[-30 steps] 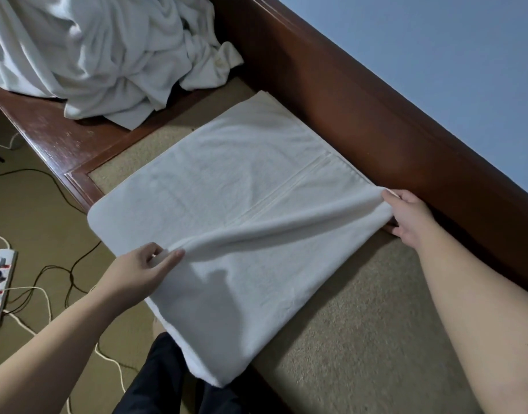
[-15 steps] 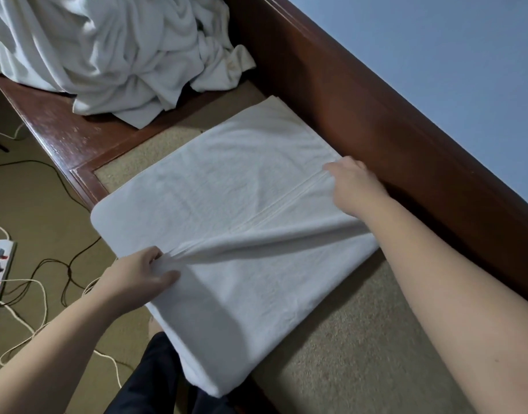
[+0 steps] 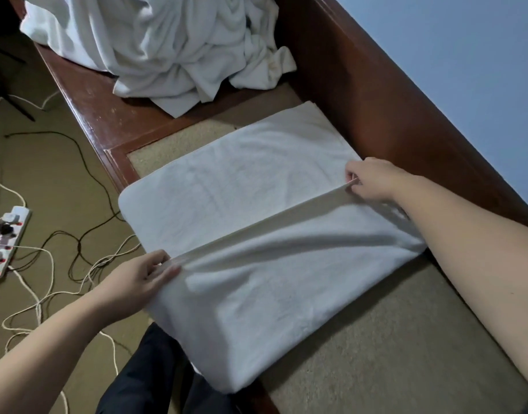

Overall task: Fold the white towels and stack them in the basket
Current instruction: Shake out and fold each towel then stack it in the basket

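White towel [image 3: 256, 204], soft terry with a faint nap, lies partly folded on the beige woven panel [image 3: 391, 339] of a dark red-brown wooden platform [image 3: 107, 115]. Its near half is doubled over, and the raised edge runs as a straight taut line from one hand to the other across the middle of the cloth. The left hand [image 3: 137, 279] pinches that edge at its near-left end, thumb on top and fingers curled beneath. The right hand [image 3: 373, 180] pinches the far-right end between thumb and fingertips, close to the tall wooden side board [image 3: 376, 100]. The towel's left corner is rounded and overhangs the platform's polished rim, and the near corner hangs past the edge above dark trousers [image 3: 155, 369]. The folded layer seems thick, perhaps several plies, though shadow makes this hard to judge.

Beyond the towel, a crumpled heap of white cloth [image 3: 167, 46] sits at the far end of the platform, apart from it, with a bare strip of panel between. To the right of the towel the beige panel stretches open toward the viewer. On the olive floor at left lie tangled black and white cables [image 3: 77, 234] and a white power strip [image 3: 5, 237].
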### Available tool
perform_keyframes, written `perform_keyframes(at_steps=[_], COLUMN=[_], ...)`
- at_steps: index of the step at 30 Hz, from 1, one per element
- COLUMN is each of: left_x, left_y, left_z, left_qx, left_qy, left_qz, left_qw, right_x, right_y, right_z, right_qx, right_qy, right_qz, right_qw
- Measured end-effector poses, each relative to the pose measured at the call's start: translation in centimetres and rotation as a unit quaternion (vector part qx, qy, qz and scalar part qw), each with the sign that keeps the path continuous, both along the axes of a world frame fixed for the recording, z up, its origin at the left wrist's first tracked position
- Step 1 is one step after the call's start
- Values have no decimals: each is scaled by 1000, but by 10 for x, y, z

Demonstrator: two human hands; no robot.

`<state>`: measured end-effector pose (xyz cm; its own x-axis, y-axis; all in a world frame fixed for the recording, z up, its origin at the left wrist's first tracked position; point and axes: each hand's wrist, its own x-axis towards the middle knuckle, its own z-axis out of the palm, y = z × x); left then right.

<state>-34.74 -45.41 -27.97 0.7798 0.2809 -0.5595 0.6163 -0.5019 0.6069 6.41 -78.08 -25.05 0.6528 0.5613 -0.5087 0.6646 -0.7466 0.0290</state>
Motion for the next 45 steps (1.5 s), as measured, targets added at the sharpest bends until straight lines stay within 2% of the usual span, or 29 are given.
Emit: perform_keyframes(at_steps=[2,6,11,13,15,18,24,29,37,39,41,45], left_x=[-4,-16,-21,-24,-28,-28,-30,-33,-44,-41,-34,-7], left_y=[4,14,13,11,11,13,18,20,16,13,8,-8], left_z=[-5,-17,-23,-23,-21,-21,-25,-33,-38,-35,-29,-14], left_qx=[48,44,39,9,-26,-20,25,66,88,94,112,143], left_qy=[-12,43,22,30,58,76,102,96,101,99,92,43], left_qz=[29,-16,38,37,27,25,8,0,32,24,18,39], left_qw=[998,998,998,999,998,997,994,993,990,990,989,988], right_x=[2,6,4,-2,-11,-23,-17,-10,-8,-6,-13,-74], right_y=[-4,-10,-13,-14,-15,-18,-19,-5,0,5,10,7], right_z=[-3,-9,-21,-31,-40,-50,-52,-40,-41,-42,-41,-47], right_qx=[-5,-52,-4,34,89,133,114,168,156,162,181,273], right_qy=[-24,-21,-108,-112,-100,-116,-147,-169,-207,-204,-198,-200], right_qz=[-25,-4,-77,-141,-249,-348,-375,-353,-380,-415,-471,-530], right_qw=[999,998,991,983,959,921,908,905,888,872,841,777])
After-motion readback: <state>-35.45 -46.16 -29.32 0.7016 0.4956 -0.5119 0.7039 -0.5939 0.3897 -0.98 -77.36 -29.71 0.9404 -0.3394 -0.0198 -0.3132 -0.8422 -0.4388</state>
